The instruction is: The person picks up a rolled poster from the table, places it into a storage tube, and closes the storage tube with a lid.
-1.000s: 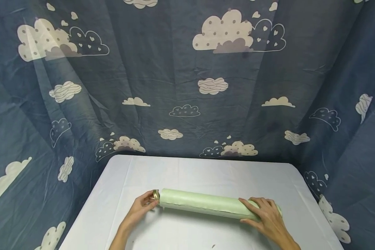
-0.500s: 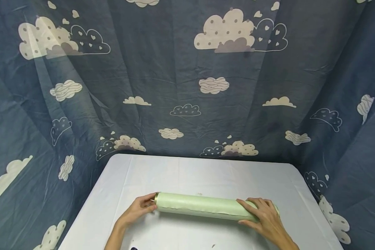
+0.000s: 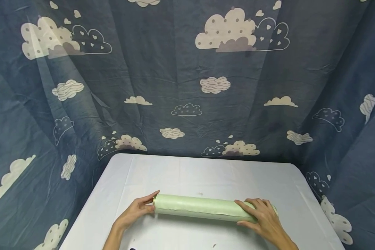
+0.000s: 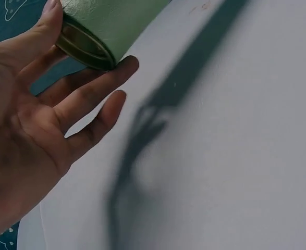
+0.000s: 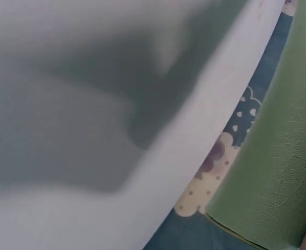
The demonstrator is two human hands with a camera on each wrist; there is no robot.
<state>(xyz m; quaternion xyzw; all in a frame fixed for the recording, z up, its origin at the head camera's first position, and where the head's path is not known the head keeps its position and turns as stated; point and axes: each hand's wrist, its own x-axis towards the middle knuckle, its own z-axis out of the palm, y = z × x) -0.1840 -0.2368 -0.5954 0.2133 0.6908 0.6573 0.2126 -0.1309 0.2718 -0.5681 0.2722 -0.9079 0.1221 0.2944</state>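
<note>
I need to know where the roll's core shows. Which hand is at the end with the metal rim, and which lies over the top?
The left hand touches the green roll's gold-rimmed end; the right hand lies over its other end.

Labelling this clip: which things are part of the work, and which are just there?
In the work:
green roll
left hand, fingers at the roll's end
right hand, resting over the roll

Just there:
white table
cloud-print curtain
</note>
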